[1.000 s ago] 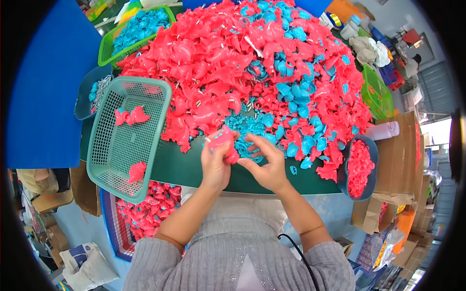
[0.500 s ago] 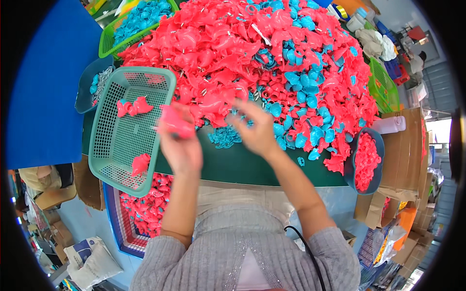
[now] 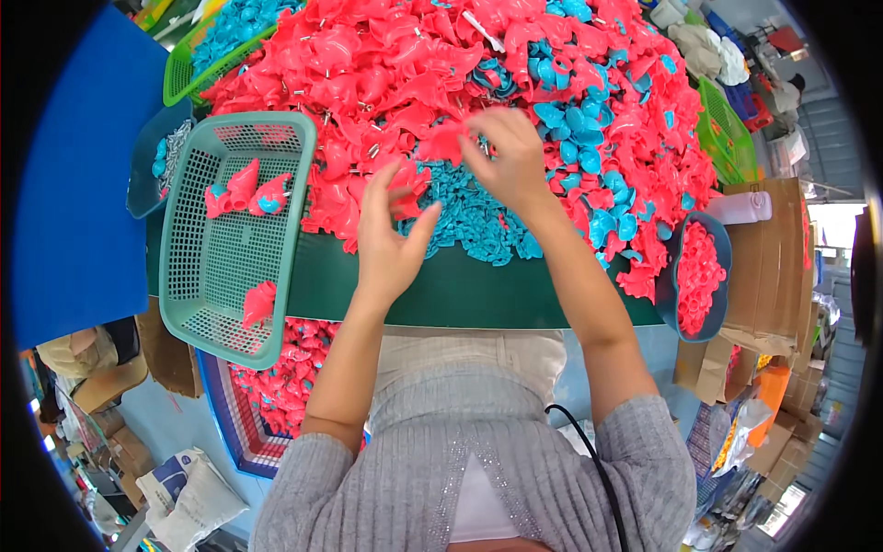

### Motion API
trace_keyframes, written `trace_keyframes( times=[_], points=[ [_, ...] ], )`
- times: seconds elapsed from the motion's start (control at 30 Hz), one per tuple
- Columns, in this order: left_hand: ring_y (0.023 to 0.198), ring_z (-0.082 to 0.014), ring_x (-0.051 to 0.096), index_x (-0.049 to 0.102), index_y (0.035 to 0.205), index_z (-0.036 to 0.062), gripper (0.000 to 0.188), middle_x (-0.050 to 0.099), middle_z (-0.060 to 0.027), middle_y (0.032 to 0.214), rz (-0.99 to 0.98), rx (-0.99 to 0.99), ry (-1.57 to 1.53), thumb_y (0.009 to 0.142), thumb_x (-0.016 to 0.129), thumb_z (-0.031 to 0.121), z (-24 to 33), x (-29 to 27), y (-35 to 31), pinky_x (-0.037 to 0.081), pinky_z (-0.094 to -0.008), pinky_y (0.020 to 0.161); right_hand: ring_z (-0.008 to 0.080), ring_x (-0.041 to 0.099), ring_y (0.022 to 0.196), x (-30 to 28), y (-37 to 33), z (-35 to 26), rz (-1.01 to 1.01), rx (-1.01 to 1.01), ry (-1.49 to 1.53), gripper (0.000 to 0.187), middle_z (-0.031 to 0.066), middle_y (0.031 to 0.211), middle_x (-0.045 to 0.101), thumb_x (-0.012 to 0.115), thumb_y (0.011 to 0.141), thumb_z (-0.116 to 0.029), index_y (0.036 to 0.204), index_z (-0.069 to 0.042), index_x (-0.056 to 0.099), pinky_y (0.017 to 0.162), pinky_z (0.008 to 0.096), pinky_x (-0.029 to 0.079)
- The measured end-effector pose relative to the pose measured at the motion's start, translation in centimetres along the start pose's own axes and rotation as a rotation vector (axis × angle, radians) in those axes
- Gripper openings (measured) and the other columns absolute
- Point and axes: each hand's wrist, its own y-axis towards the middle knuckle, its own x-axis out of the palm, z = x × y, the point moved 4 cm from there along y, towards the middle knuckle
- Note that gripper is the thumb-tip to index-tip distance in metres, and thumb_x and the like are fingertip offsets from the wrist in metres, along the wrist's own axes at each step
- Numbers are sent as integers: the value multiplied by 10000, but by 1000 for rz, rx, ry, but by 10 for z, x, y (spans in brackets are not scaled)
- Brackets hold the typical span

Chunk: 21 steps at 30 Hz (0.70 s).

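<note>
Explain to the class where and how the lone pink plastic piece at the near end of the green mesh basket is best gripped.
Probably pinch the pink plastic piece across its broad body, coming from above: it lies down inside the green mesh basket, whose raised walls would hinder a sideways reach.

We see grey ribbed knit top [image 3: 395, 478], ribbed band [image 3: 460, 391] at waist. Sleeves [image 3: 299, 483] in same knit end near elbows; forearms [image 3: 345, 377] bare. Pale triangular inset [image 3: 476, 511] mid-front, glittery trim [image 3: 445, 511] along its sides. Black cable [image 3: 602, 474], curved at one end, along our right side. Pale cream cloth [image 3: 474, 348] past waistband, near bench's [image 3: 460, 294] front edge.
</note>
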Motion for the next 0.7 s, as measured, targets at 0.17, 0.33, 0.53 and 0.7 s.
trace_keyframes(
  times=[0.17,0.33,0.53,0.7],
  points=[
    [781,-140,614,471,1259,10,400,594,-106,1046,-176,31,203,880,588,69,-5,18,3,476,-243,681,273,597,907,-25,-10,-38,-277,68,407,233,95,968,656,712,713,-93,940,-50,675,772,388,474],
    [639,-135,605,484,1183,9,289,614,-69,828,-87,-570,-481,899,537,33,-40,27,-25,442,-219,541,268,584,892,-5,-56,40,-615,165,-217,193,43,985,662,666,716,-71,907,-63,685,811,366,482],
    [708,-192,639,442,1145,32,285,634,-114,908,-58,-679,-632,877,536,5,-42,32,-45,471,-261,563,227,566,925,25,-66,19,-759,-114,-289,168,40,850,636,593,691,-54,829,-86,683,775,371,491],
    [747,-212,652,468,1103,55,239,636,-114,959,-32,-736,-638,877,532,12,-45,41,-47,473,-275,573,240,561,863,20,-56,28,-498,-135,-201,138,61,798,611,612,700,-27,819,-61,673,741,372,485]
  ],
)
